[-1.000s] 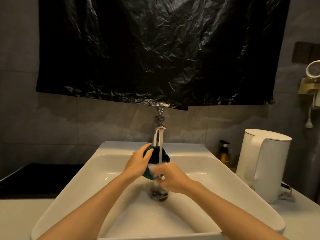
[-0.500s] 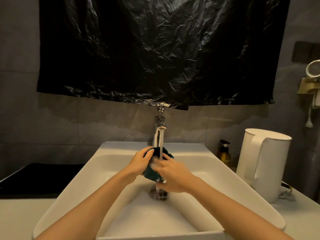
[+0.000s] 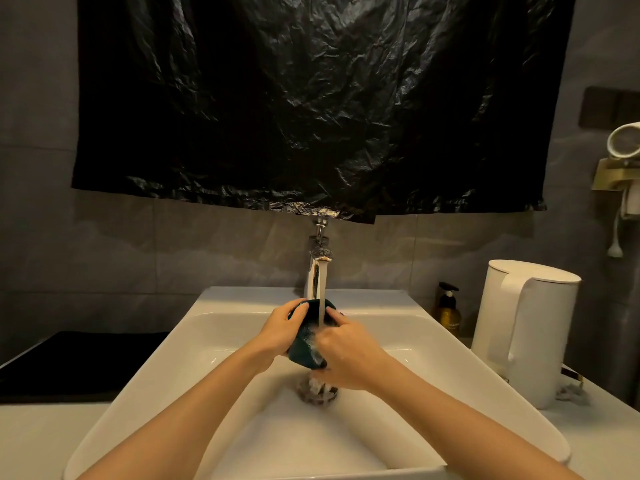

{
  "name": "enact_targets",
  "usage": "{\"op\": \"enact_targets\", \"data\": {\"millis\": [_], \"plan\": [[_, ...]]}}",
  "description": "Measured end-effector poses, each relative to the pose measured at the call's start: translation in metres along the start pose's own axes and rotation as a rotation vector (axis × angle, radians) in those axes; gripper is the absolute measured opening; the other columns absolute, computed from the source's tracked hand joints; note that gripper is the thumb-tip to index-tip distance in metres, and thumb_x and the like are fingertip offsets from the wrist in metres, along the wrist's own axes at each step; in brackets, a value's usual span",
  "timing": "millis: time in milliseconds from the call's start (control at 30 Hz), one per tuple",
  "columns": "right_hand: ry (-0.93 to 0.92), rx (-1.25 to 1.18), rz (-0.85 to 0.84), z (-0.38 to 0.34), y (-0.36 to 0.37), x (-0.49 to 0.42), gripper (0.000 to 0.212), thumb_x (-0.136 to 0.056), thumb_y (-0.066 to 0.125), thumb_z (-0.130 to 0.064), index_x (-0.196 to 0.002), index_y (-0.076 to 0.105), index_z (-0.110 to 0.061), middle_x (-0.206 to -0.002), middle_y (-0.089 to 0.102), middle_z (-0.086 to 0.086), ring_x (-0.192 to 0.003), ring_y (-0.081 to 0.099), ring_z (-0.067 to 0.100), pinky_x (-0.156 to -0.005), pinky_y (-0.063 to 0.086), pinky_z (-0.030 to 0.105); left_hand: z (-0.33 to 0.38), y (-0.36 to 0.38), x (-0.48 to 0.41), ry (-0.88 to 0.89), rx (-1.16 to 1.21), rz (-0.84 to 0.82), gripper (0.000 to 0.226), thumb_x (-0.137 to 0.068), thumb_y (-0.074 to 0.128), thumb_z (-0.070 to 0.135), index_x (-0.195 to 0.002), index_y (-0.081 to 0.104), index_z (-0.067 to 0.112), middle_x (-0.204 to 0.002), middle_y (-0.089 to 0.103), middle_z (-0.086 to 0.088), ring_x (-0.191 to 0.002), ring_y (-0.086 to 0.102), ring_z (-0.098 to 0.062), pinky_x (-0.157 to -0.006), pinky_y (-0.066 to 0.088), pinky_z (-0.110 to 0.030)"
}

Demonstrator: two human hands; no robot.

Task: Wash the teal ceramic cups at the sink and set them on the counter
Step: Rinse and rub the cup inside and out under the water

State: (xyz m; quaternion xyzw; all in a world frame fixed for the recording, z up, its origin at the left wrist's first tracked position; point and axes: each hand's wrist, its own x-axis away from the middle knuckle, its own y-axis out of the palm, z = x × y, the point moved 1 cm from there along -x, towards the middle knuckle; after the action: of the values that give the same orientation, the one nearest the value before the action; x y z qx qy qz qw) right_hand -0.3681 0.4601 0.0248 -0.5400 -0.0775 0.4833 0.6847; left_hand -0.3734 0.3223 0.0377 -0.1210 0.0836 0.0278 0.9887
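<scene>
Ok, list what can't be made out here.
All in head view.
Inside of the teal cup: hidden by left hand and right hand.
The drain: blurred by splashing water.
Label on the pump bottle: too small and dim.
The wall-mounted device: cut off by right edge.

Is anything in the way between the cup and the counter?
Nothing blocks the path but the sink's raised rim, which the cup must clear. On the right counter stand a white kettle and a pump bottle, so the left side looks easier.
</scene>
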Motion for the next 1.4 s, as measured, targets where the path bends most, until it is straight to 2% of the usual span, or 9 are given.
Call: {"op": "enact_targets", "data": {"millis": [200, 433, 600, 700, 833, 967, 1067, 1167, 1400], "plan": [[-0.003, -0.086, -0.048, 0.005, -0.004, -0.001, 0.065, -0.084, 0.063, -0.039, -0.14, 0.039, -0.019, -0.141, 0.049, 0.003, -0.138, 0.035, 0.024, -0.119, -0.001, 0.035, 0.0, -0.002, -0.001, 0.016, -0.026, -0.006, 0.024, -0.102, 0.035, 0.031, -0.118, 0.053, 0.029, -0.114, 0.058, 0.0, -0.108, 0.055, -0.021, -0.09, 0.051, -0.04], [0.07, 0.285, -0.087, -0.01, 0.001, -0.011, 0.033, -0.091, 0.049, -0.032, -0.108, 0.07, -0.012, -0.091, 0.074, 0.008, -0.098, 0.066, 0.031, -0.12, -0.004, 0.044, -0.006, 0.0, -0.008, 0.098, -0.084, 0.078, 0.031, -0.101, 0.037, 0.032, -0.128, 0.05, 0.025, -0.123, 0.058, 0.001, -0.109, 0.054, -0.017, -0.097, 0.047, -0.034], [0.304, -0.451, 0.037, -0.015, -0.007, -0.01, 0.024, -0.079, 0.067, -0.011, -0.102, 0.071, -0.01, -0.098, 0.072, 0.007, -0.094, 0.063, 0.026, -0.086, 0.052, 0.034, -0.008, -0.006, -0.011, 0.119, -0.118, 0.105, 0.037, -0.101, 0.037, 0.032, -0.134, 0.049, 0.02, -0.127, 0.056, 0.0, -0.114, 0.052, -0.017, -0.097, 0.044, -0.031], [0.281, -0.639, -0.014, -0.012, -0.009, -0.003, 0.023, -0.081, 0.063, -0.006, -0.103, 0.07, -0.009, -0.101, 0.071, 0.009, -0.094, 0.061, 0.025, -0.084, 0.053, 0.036, -0.011, -0.007, -0.014, 0.134, -0.145, 0.099, 0.037, -0.101, 0.037, 0.033, -0.134, 0.049, 0.02, -0.13, 0.055, 0.0, -0.115, 0.051, -0.018, -0.1, 0.044, -0.033], [0.129, -0.19, -0.042, 0.003, -0.01, 0.003, 0.026, -0.087, 0.061, -0.019, -0.112, 0.067, -0.017, -0.113, 0.068, 0.01, -0.116, 0.053, 0.032, -0.1, 0.044, 0.038, -0.01, -0.007, -0.014, 0.122, -0.15, 0.116, 0.039, -0.1, 0.037, 0.035, -0.135, 0.047, 0.021, -0.131, 0.054, 0.001, -0.116, 0.052, -0.018, -0.099, 0.046, -0.035], [0.191, -0.632, -0.043, -0.014, -0.007, -0.003, 0.013, -0.077, 0.062, -0.001, -0.079, 0.057, -0.013, -0.078, 0.061, 0.005, -0.071, 0.05, 0.024, -0.058, 0.042, 0.028, -0.013, -0.009, -0.014, 0.137, -0.176, 0.099, 0.039, -0.1, 0.038, 0.036, -0.135, 0.049, 0.022, -0.133, 0.055, 0.0, -0.119, 0.051, -0.018, -0.103, 0.042, -0.04], [0.098, -0.449, -0.01, -0.005, -0.003, 0.001, 0.021, -0.083, 0.061, -0.007, -0.103, 0.063, -0.015, -0.104, 0.067, 0.005, -0.096, 0.059, 0.026, -0.091, 0.051, 0.032, -0.013, -0.01, -0.014, 0.121, -0.199, 0.099, 0.04, -0.1, 0.037, 0.036, -0.137, 0.046, 0.023, -0.137, 0.051, 0.0, -0.122, 0.048, -0.019, -0.105, 0.042, -0.041], [0.016, -0.036, -0.089, 0.012, -0.008, 0.007, 0.025, -0.089, 0.056, -0.022, -0.112, 0.066, -0.022, -0.115, 0.068, 0.0, -0.116, 0.056, 0.019, -0.12, 0.003, 0.042, -0.011, -0.008, -0.014, 0.127, -0.267, 0.14, 0.041, -0.1, 0.036, 0.036, -0.139, 0.042, 0.025, -0.137, 0.05, -0.002, -0.12, 0.049, -0.021, -0.101, 0.046, -0.04], [0.479, -0.653, 0.227, 0.009, -0.008, -0.007, 0.026, -0.081, 0.061, -0.016, -0.106, 0.058, -0.02, -0.109, 0.051, -0.003, -0.11, 0.041, 0.012, -0.09, 0.039, 0.018, -0.005, -0.012, -0.013, 0.127, -0.422, 0.228, 0.043, -0.1, 0.032, 0.04, -0.141, 0.037, 0.029, -0.135, 0.05, -0.006, -0.114, 0.052, -0.023, -0.095, 0.049, -0.04]]}}
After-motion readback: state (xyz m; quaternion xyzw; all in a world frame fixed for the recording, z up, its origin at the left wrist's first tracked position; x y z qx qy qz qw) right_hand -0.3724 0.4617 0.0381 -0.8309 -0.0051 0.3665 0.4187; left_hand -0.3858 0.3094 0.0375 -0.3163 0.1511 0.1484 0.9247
